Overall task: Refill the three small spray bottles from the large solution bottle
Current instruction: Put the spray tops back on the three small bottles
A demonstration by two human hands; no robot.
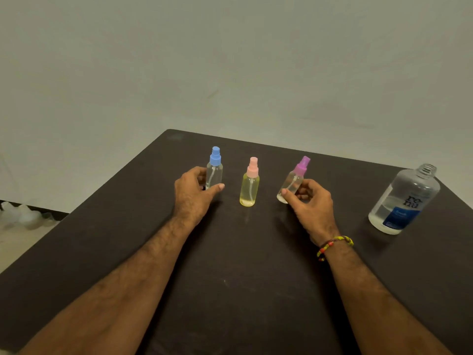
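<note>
I am gripping two of the three small spray bottles on the dark table: my left hand is wrapping the blue-capped bottle, my right hand is tilting the purple-capped bottle. The pink-capped bottle is standing between them, and the one large solution bottle is sitting uncapped at the right.

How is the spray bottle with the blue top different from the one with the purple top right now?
The blue-topped bottle stands upright on the table, while the purple-topped bottle is tilted, its top leaning right. The left hand grips the blue-topped bottle; the right hand grips the purple-topped one. Their tops differ in colour. Both have clear bodies with a dip tube inside and their spray tops still on.
</note>
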